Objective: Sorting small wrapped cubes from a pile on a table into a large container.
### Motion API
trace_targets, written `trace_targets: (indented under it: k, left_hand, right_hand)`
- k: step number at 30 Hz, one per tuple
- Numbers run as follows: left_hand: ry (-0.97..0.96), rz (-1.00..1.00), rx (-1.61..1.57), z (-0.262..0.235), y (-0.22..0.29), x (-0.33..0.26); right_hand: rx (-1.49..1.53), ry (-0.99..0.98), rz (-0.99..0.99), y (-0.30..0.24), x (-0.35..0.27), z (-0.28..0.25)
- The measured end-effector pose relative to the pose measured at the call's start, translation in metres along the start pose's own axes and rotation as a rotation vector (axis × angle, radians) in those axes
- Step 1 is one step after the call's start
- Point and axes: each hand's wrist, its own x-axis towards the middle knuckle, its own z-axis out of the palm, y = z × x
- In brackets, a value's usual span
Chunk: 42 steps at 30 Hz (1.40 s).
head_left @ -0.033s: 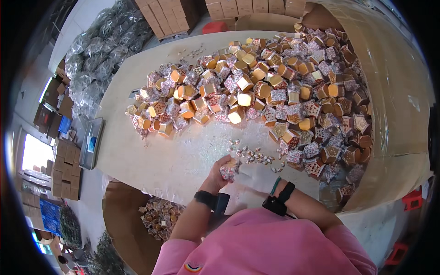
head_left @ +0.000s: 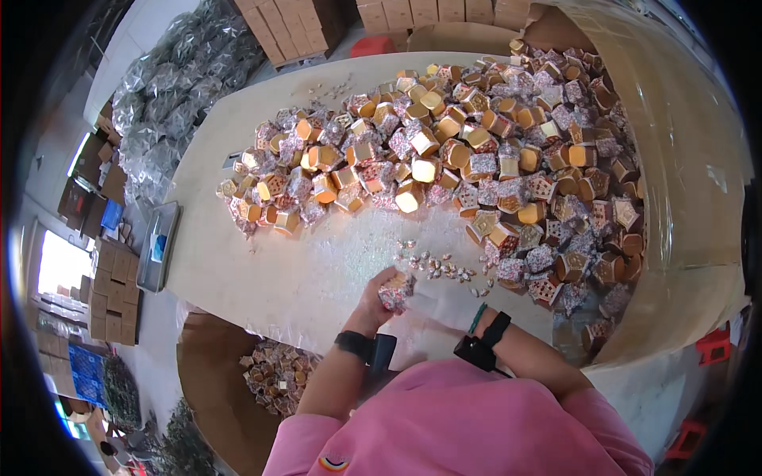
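My left hand (head_left: 379, 300) is closed around a small house-shaped ornament (head_left: 395, 293) with a red and white speckled surface, held just above the table near its front edge. Close on its right is my right hand (head_left: 444, 309), pale and smeared, reaching toward the ornament; its fingers cannot be made out. Just beyond both hands lie several small shiny pieces (head_left: 444, 268), loose on the tabletop. A large heap of similar house ornaments (head_left: 425, 143), many with gold bases turned up, spreads across the far and right parts of the table.
A tall cardboard wall (head_left: 690, 198) bounds the pale table (head_left: 214, 262) on the right. Below the front left edge, an open carton (head_left: 210, 373) holds more ornaments (head_left: 278, 373). A metal tray (head_left: 159, 246) sits at the left edge, with clear plastic-wrapped goods (head_left: 182, 87) beyond.
The ornament in my left hand has shifted very slightly. My right hand has moved a little and still looks smeared.
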Motion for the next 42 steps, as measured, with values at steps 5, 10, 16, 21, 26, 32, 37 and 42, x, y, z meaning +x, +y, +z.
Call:
trace_targets:
  k: [5,10,16,21,26,32,37,42]
  left_hand:
    - [0.022,0.194,-0.102,-0.074,0.012,-0.039]
    - [0.499,0.445,-0.146,-0.145,0.020,-0.169]
    - [1.151,0.302,-0.120,-0.266,-0.058,-0.283]
    - [1.426,0.037,0.101,-0.292,-0.136,-0.295]
    - [1.164,-0.008,0.205,-0.276,-0.166,-0.269]
    - [1.131,-0.038,0.265,-0.243,-0.154,-0.261]
    - [1.087,-0.001,0.324,-0.219,-0.128,-0.251]
    - [1.022,0.081,0.293,-0.201,-0.099,-0.232]
  right_hand:
    - [0.096,0.072,0.306,0.018,0.009,-0.011]
    - [-0.266,0.145,0.137,0.022,0.003,-0.004]
    - [-0.329,-0.096,-0.154,0.025,-0.063,0.066]
    - [-0.389,-0.457,-0.230,-0.008,-0.077,0.069]
    - [-0.453,-0.503,-0.320,0.022,-0.068,0.078]
    - [-0.413,-0.143,-0.228,0.065,0.018,0.057]
    - [-0.341,0.035,-0.095,0.047,0.024,0.032]
    - [-0.455,0.141,0.184,0.001,-0.100,0.016]
